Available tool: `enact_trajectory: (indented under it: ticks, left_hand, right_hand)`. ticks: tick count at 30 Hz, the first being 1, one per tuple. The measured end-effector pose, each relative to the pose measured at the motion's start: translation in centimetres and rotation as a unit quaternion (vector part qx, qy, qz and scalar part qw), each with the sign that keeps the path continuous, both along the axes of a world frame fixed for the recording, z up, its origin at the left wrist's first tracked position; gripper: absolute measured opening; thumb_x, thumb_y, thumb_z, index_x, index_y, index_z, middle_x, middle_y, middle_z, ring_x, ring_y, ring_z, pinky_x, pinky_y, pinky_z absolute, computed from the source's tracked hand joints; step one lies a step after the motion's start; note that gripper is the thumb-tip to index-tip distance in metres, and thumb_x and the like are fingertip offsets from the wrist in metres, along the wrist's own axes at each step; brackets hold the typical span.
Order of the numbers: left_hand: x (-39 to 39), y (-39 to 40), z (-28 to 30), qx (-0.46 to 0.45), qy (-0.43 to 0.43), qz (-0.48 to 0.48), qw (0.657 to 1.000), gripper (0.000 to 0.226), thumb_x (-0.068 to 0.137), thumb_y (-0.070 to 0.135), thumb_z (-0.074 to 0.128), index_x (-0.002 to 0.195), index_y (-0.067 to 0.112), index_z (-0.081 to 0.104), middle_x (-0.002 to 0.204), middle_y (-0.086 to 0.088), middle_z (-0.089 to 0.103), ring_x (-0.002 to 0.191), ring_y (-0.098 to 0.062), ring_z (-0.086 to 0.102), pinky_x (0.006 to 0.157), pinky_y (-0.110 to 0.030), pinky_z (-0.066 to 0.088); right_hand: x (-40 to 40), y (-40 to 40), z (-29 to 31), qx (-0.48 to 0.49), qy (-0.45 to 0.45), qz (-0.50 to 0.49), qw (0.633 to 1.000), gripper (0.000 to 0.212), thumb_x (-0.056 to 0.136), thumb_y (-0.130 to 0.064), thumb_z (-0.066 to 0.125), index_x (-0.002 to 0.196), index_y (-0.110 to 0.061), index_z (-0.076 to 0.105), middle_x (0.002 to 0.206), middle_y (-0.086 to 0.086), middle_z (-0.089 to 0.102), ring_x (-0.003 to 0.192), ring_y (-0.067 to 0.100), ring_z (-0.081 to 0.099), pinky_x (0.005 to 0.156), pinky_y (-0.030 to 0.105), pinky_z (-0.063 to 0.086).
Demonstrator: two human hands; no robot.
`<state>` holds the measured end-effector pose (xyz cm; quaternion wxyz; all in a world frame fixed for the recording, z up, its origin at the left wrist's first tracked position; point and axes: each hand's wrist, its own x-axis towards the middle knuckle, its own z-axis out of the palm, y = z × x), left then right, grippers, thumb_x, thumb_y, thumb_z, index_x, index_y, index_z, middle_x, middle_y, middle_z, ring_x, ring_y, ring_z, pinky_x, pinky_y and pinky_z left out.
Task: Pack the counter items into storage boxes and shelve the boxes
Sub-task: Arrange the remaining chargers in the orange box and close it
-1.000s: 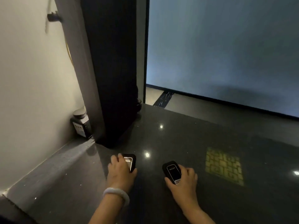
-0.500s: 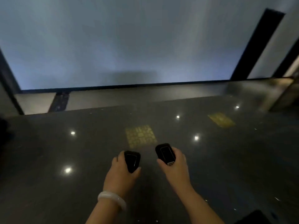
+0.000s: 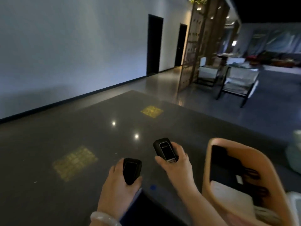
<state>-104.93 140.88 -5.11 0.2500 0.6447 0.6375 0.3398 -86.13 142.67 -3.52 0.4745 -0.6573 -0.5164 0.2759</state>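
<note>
Gripping one black device per hand, L & R, beside orange bin.

— The counter?
— Dark polished stone by the look, glossy enough to mirror the ceiling lights.
— The two small devices?
— The one at six o'clock looks like matt black plastic; the one towards five o'clock is black plastic with a shiny screen.
— The bin at four o'clock?
— Smooth peach plastic, slightly glossy.
— The bracelet?
— Pale, smooth, like polished stone.
</note>
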Motion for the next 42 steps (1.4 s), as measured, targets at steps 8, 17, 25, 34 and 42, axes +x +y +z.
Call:
enact_trajectory:
  ticks: [8, 17, 25, 34, 42]
  left_hand:
    - [19.2, 4.2, 0.4, 0.008, 0.02, -0.154, 0.988, 0.075, 0.075, 0.066, 0.062, 0.138, 0.032, 0.038, 0.121, 0.012, 0.048, 0.107, -0.004, 0.054, 0.082, -0.017, 0.045]
    - [27.0, 8.5, 0.1, 0.041, 0.06, -0.244, 0.967, 0.067, 0.082, 0.05, 0.067, 0.139, 0.03, 0.038, 0.125, 0.01, 0.048, 0.105, -0.003, 0.056, 0.085, -0.021, 0.051]
    - [28.9, 12.2, -0.4, 0.056, 0.106, -0.269, 0.956, 0.084, 0.084, 0.048, 0.066, 0.15, 0.027, 0.018, 0.136, 0.006, 0.037, 0.103, -0.005, 0.056, 0.076, -0.014, 0.048]
    - [29.4, 13.0, -2.1, 0.077, 0.121, -0.271, 0.952, 0.09, 0.084, 0.056, 0.059, 0.151, 0.026, 0.007, 0.128, 0.008, 0.033, 0.099, -0.004, 0.049, 0.068, -0.013, 0.046]
    - [29.5, 13.2, -2.8, 0.078, 0.137, -0.269, 0.95, 0.095, 0.084, 0.062, 0.056, 0.152, 0.027, -0.001, 0.134, 0.004, 0.027, 0.108, -0.008, 0.048, 0.069, -0.015, 0.044]
  right_hand:
    - [20.8, -1.6, 2.3, -0.036, -0.002, -0.074, 0.997, 0.051, 0.072, -0.037, 0.079, 0.118, -0.038, 0.057, 0.091, -0.017, 0.067, 0.074, -0.001, 0.065, 0.059, 0.019, 0.054]
    - [30.1, -1.6, 2.1, -0.107, 0.04, -0.061, 0.992, 0.051, 0.084, -0.008, 0.069, 0.124, -0.034, 0.054, 0.106, -0.011, 0.065, 0.09, 0.004, 0.064, 0.065, 0.013, 0.046]
    - [32.4, 2.3, 1.7, -0.113, -0.084, -0.178, 0.974, 0.046, 0.07, -0.013, 0.081, 0.106, -0.024, 0.054, 0.093, -0.006, 0.061, 0.083, 0.006, 0.058, 0.063, 0.02, 0.045]
    - [33.0, 4.5, -0.4, -0.156, -0.187, -0.148, 0.959, 0.035, 0.07, -0.013, 0.079, 0.092, -0.034, 0.062, 0.085, -0.013, 0.066, 0.08, 0.004, 0.063, 0.064, 0.018, 0.048]
    - [32.7, 5.5, -2.4, -0.206, -0.225, -0.085, 0.948, 0.024, 0.078, -0.02, 0.075, 0.09, -0.04, 0.069, 0.088, -0.01, 0.068, 0.074, 0.005, 0.066, 0.07, 0.031, 0.058]
